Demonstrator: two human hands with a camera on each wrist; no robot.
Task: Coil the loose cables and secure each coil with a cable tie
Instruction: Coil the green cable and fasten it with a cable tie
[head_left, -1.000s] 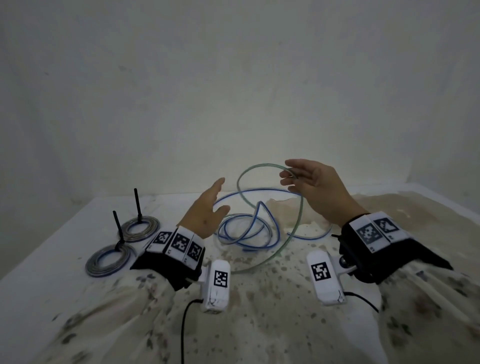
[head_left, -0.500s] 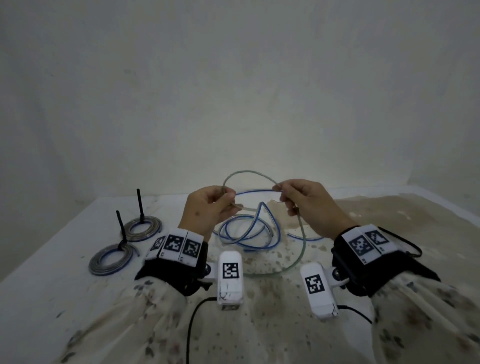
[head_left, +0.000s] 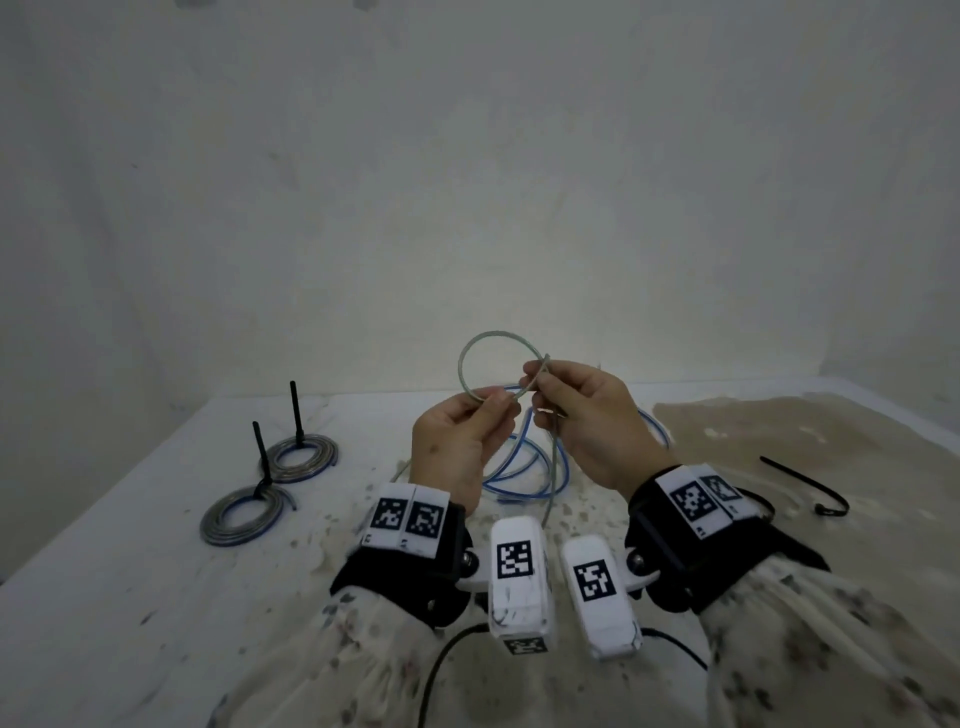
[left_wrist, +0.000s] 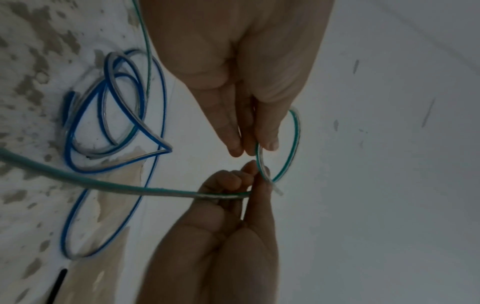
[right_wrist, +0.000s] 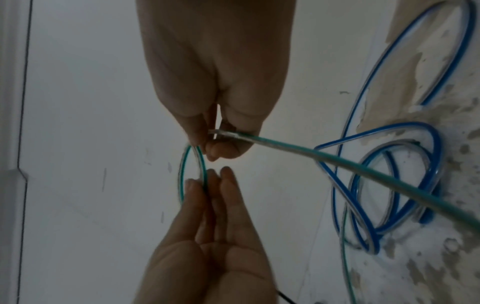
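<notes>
A thin green cable (head_left: 470, 347) forms a small upright loop above the table. My left hand (head_left: 501, 408) pinches the loop's lower part between thumb and fingers (left_wrist: 270, 144). Just to the right, my right hand (head_left: 537, 382) pinches the cable near its free end, where the loop crosses itself (right_wrist: 200, 158). From there the green cable (right_wrist: 337, 162) runs down to the table. A loose blue cable (head_left: 519, 467) lies in untidy loops on the table under both hands, shown as well in the wrist views as the blue cable (left_wrist: 103, 123) (right_wrist: 389, 185).
Two coiled cables (head_left: 241, 514) (head_left: 304, 457) lie at the left of the white table (head_left: 130, 597), each bound by a black tie with its tail standing up. A loose black cable tie (head_left: 810, 483) lies at the right. A wall stands behind.
One second ago my left hand was open and apart from the cable. Both hands have since come together, each pinching the green cable, and the loop is smaller.
</notes>
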